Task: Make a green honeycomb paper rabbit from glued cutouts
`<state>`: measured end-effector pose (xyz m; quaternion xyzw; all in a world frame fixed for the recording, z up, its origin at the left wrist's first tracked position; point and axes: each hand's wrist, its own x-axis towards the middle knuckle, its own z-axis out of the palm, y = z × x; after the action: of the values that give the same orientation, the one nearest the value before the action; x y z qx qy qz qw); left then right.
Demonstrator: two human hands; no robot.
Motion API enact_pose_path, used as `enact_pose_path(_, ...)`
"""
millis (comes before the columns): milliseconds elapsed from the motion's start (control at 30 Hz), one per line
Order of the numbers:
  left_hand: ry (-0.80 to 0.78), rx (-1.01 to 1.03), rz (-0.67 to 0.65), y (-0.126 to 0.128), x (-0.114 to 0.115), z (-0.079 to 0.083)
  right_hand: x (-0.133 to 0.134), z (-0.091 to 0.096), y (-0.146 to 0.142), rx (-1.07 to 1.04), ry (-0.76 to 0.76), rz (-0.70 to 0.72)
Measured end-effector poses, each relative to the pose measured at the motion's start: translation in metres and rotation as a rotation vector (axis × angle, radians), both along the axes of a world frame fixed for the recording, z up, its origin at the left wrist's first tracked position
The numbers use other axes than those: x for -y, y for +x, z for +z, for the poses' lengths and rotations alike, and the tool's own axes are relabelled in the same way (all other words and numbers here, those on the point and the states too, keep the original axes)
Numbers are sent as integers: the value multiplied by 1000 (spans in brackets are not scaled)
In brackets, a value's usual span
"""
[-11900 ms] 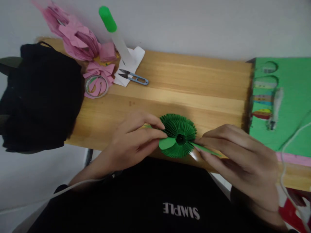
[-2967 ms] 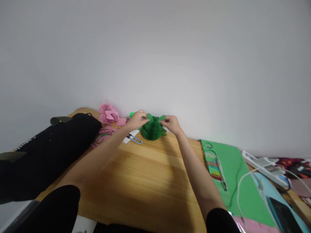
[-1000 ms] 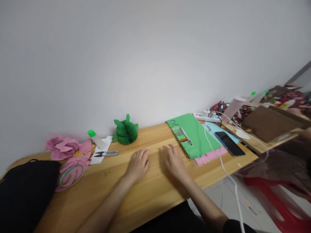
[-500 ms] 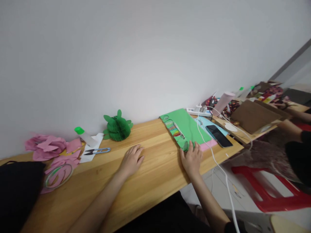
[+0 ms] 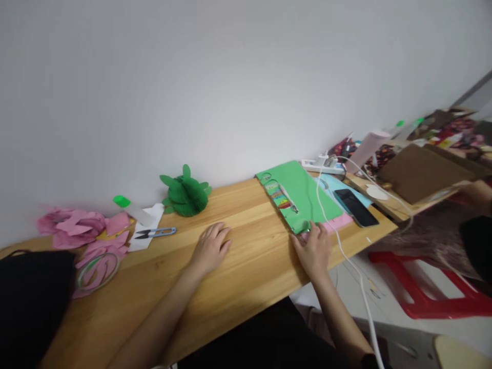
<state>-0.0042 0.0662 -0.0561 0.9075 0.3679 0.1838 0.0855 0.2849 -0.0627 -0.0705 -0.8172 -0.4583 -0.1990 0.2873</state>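
Observation:
My left hand (image 5: 209, 248) rests palm down on the wooden table (image 5: 246, 241), fingers stretched out and holding nothing. At the near corner of a stack of green paper sheets (image 5: 307, 189), my right hand (image 5: 314, 251) touches the edge with its fingertips, thumb apart from the fingers. A strip of coloured tabs (image 5: 280, 197) and a white pen-like tool (image 5: 288, 199) lie on the green sheets. Pink paper (image 5: 338, 221) shows from under them. Beyond my left hand stands a green honeycomb paper ball with leaf shapes (image 5: 187, 197).
Blue thread snips (image 5: 157, 232), a green-capped glue bottle (image 5: 134, 209), pink paper pieces (image 5: 77, 225) and a tape roll (image 5: 98, 271) lie left. A phone (image 5: 355, 207), power strip (image 5: 323, 166) and white cable (image 5: 361, 292) are right. Another person's arm (image 5: 476, 197) is beside a brown board (image 5: 421, 171).
The view has shifted slightly. My right hand's fingers have curled a little more at the green sheets' near corner. My left hand stays flat on the table.

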Motion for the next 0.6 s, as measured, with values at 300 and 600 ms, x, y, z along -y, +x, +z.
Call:
enact_pose_path(300,-53,-119,88,8,10,17,19,12,22,-131,34,66)
enact_pose_path(600,-47,-164,-133,35,15,32,35,10,35,-259,6,-68)
